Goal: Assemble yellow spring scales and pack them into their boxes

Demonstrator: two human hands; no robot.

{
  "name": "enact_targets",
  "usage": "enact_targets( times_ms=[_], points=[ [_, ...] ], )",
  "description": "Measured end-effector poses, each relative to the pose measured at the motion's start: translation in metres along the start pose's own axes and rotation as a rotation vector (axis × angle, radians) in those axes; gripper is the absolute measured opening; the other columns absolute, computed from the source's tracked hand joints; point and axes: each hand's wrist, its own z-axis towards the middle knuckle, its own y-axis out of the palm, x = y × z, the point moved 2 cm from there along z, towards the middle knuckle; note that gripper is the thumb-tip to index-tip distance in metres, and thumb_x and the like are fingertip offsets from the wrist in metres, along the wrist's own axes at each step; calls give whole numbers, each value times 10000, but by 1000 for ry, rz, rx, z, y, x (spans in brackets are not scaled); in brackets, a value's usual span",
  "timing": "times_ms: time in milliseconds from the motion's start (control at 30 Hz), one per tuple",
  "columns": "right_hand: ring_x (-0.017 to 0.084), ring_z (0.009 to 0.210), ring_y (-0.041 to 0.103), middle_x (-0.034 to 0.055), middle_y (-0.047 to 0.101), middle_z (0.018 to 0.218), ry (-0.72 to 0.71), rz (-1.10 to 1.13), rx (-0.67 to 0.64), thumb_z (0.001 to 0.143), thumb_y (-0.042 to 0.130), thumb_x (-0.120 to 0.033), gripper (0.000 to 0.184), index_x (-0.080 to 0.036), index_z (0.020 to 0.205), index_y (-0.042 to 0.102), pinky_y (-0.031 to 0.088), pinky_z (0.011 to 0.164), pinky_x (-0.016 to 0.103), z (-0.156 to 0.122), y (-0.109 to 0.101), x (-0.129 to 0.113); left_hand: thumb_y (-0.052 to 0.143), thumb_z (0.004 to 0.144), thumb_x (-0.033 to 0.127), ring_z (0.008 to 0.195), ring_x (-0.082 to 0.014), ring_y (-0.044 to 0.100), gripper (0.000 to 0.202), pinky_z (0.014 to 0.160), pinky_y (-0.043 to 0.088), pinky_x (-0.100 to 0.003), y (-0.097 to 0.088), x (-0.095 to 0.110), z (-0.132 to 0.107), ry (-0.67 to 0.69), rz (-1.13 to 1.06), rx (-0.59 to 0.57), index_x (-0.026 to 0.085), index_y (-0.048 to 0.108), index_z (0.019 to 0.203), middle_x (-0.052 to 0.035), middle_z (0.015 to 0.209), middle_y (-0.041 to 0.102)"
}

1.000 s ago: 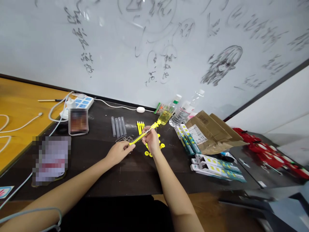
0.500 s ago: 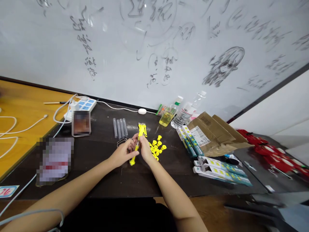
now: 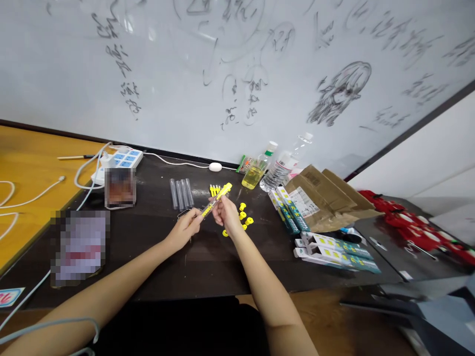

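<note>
Head view. Both hands are raised just above the dark table [image 3: 166,269], near its middle.

Left hand [image 3: 183,230]: fingers closed in a narrow pinch on the lower end of the yellow pen [image 3: 215,200].

Right hand [image 3: 227,215]: fingers pinched on the same pen at mid-barrel.

The pen is held clear of the table, tilted, with its capped yellow tip pointing up and away to the right, toward the whiteboard [image 3: 237,74]. Barrel looks part clear, part yellow; finer detail is too small to tell.

Surroundings:
- Loose yellow caps [image 3: 243,217] lie on the table just beside and partly behind the right hand.
- A short row of yellow pens [image 3: 213,189] lies just beyond the held pen's tip.
- A row of clear tubes [image 3: 180,193] lies left of those.
- Wire clips [image 3: 186,213] lie near the left fingertips.
- 2 bottles stand at the back: 1 with yellow liquid [image 3: 255,172] and 1 clear bottle [image 3: 279,169].
- Teal boxes [image 3: 334,247] and cardboard packets [image 3: 326,198] lie to the right, well apart from the hands.
- Power strip [image 3: 120,159] sits at back left.
</note>
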Motion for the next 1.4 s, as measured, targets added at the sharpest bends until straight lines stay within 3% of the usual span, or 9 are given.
enact_targets(
  times_ms=[133,333,533,700,833,1067,1233,1400],
  points=[
    [34,351,314,-88,404,494,-48,95,144,790,532,-598,432,-171,846,568,219,301,147,2,-3,-3,488,871,446,560,-98,476,273,588,386,-230,3,5,0,-7,24,-117,176,507,898,46,612,525],
    [36,353,318,-95,375,510,-121,145,248,793,518,-576,385,-191,810,522,230,286,147,7,-8,-7,462,881,387,671,-140,583,352,705,425,-260,9,12,-3,0,199,-249,163,603,648,-17,683,655],
    [26,345,270,-107,318,496,-185,191,404,814,508,-530,338,-195,773,496,220,297,140,8,-25,-19,387,923,368,597,-121,555,400,644,401,-230,15,17,-6,97,339,-207,173,555,617,11,591,583],
    [35,353,279,-105,324,500,-187,176,407,810,495,-561,359,-202,804,499,225,300,151,8,-20,-9,377,930,328,743,-156,603,348,726,412,-253,16,18,-9,174,496,-171,188,599,701,-15,747,647],
    [38,347,285,-110,326,483,-142,70,375,803,499,-581,372,-209,802,493,224,311,153,8,-11,7,375,928,318,719,-164,618,323,676,415,-251,16,15,-12,140,600,-127,197,618,753,-24,753,673],
    [36,345,267,-104,351,496,-240,102,469,825,465,-574,362,-212,817,487,216,319,159,10,-28,-8,327,953,348,762,-167,639,368,669,412,-243,21,11,-15,198,811,-121,197,622,792,-41,818,696],
    [42,357,292,-102,339,495,-164,47,367,809,490,-577,367,-211,789,486,223,326,158,10,-15,0,350,945,343,747,-164,636,349,652,408,-236,18,10,-13,194,832,-102,199,633,801,-42,817,700],
    [36,359,258,-104,338,506,-235,89,437,813,505,-559,347,-212,806,488,210,323,152,8,-23,-10,355,942,340,764,-167,640,353,664,409,-238,18,11,-12,174,778,-98,198,642,795,-40,826,703]
  ],
)
